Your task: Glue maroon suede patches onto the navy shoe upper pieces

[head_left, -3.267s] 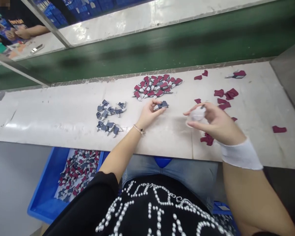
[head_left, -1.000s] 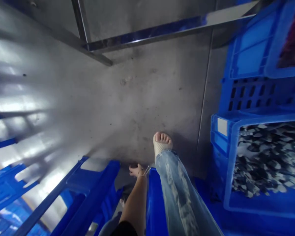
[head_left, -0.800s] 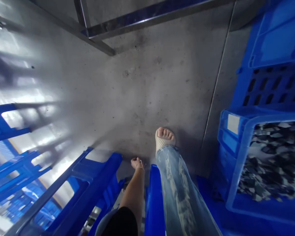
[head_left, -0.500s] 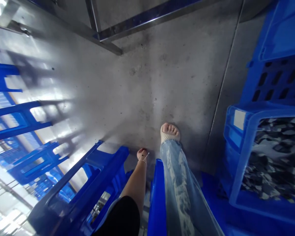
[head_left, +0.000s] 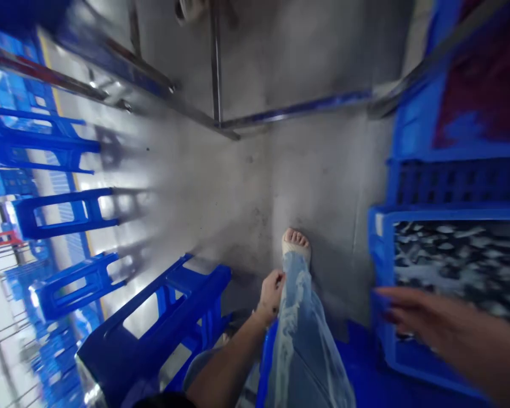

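The person's left hand [head_left: 272,294] sits low and centre, just beside the right thigh of the faded blue jeans [head_left: 300,345]; its fingers are curled inward and loosely closed, and whether it holds anything cannot be told; the right hand [head_left: 425,317] is at near right, blurred, with its fingers extended and not pressed together; it pinches nothing that can be seen; its fingertips [head_left: 386,297] lie over the left wall of a blue plastic crate [head_left: 380,249], and contact with that wall cannot be confirmed; the crate stands on the right, and its heap of dark and pale pieces [head_left: 459,255] is too blurred for the pieces to be identified; the hand is near the heap, not in it; a second blue crate [head_left: 416,113] stands farther right and far, holding dark red material [head_left: 480,96]; a foot [head_left: 295,243] with bare toes in a beige covering rests on the concrete floor [head_left: 255,187] ahead of the jeans; blue plastic stools [head_left: 63,212] stand on the left, with a larger blue stool [head_left: 153,323] near the left arm; steel frame bars [head_left: 216,62] run across the far side.
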A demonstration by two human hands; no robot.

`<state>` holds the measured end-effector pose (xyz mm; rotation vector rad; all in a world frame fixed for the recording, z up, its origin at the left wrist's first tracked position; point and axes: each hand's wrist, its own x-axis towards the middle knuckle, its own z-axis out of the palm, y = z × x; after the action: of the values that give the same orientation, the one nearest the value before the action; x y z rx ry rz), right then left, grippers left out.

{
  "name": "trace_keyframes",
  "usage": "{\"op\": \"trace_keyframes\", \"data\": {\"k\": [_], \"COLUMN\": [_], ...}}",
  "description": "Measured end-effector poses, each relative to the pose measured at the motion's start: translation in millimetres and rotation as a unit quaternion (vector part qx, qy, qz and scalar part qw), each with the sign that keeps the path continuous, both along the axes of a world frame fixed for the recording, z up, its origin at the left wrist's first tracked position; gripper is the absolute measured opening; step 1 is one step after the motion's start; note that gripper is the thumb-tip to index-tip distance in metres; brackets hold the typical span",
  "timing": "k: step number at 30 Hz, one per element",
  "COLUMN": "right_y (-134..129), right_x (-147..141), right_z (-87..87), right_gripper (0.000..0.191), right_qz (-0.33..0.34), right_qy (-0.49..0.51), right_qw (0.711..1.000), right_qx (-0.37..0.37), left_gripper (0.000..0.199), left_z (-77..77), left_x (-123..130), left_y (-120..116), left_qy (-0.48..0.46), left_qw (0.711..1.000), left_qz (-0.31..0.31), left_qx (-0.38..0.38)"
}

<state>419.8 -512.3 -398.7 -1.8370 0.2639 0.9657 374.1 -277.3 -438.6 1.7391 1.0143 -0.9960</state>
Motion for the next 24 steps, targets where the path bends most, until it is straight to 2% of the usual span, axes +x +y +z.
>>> {"op": "trace_keyframes", "data": {"k": [1, 2, 4, 5, 6, 8, 10, 12, 14, 16, 17, 19, 21, 24], "right_y": [-8, -10, -1, 8, 18, 40, 61, 83, 106, 130, 143, 169, 199, 242], "right_x": [-4, -7, -6, -4, -2, -2, -10, -26, -49, -71, -81, -95, -109, -143], "right_z": [28.4, 56.3, 110.6, 137.3, 163.8, 214.9, 260.7, 298.8, 328.8, 350.4, 357.8, 364.8, 360.7, 334.7], "right_gripper": [0.015, 0.030, 0.027, 0.025, 0.023, 0.018, 0.010, 0.016, 0.022, 0.024, 0.025, 0.030, 0.034, 0.035], "right_qz": [0.007, 0.014, 0.023, 0.029, 0.041, 0.086, 0.147, 0.204, 0.255, 0.306, 0.332, 0.383, 0.435, 0.529], "right_qy": [0.009, 0.005, -0.023, -0.048, -0.075, -0.127, -0.170, -0.202, -0.222, -0.232, -0.233, -0.232, -0.229, -0.216], "right_qw": [0.999, 0.997, 0.992, 0.988, 0.984, 0.972, 0.957, 0.941, 0.924, 0.904, 0.893, 0.870, 0.849, 0.811], "right_qx": [0.036, 0.073, 0.126, 0.144, 0.157, 0.179, 0.184, 0.178, 0.178, 0.189, 0.196, 0.206, 0.196, 0.125], "left_gripper": [0.033, 0.037, 0.043, 0.046, 0.050, 0.056, 0.061, 0.064, 0.064, 0.057, 0.049, 0.032, 0.028, 0.035], "left_z": [37.7, 78.1, 159.2, 195.9, 228.3, 277.9, 311.8, 339.9, 369.1, 399.9, 414.8, 440.4, 458.7, 473.7], "left_x": [10, 19, 25, 22, 15, -7, -34, -67, -106, -145, -163, -190, -205, -207], "left_y": [-12, -22, -35, -38, -37, -30, -17, -2, 12, 27, 35, 57, 90, 152], "left_qy": [-0.044, -0.093, -0.187, -0.211, -0.227, -0.256, -0.271, -0.294, -0.334, -0.377, -0.396, -0.421, -0.425, -0.419], "left_qw": [0.999, 0.994, 0.977, 0.966, 0.958, 0.938, 0.918, 0.903, 0.887, 0.883, 0.890, 0.901, 0.889, 0.852], "left_qz": [-0.005, -0.007, -0.006, 0.026, 0.077, 0.151, 0.191, 0.215, 0.248, 0.236, 0.199, 0.093, 0.091, 0.123], "left_qx": [-0.031, -0.058, -0.107, -0.145, -0.159, -0.175, -0.217, -0.228, -0.202, -0.149, -0.110, 0.041, 0.145, 0.289]}}
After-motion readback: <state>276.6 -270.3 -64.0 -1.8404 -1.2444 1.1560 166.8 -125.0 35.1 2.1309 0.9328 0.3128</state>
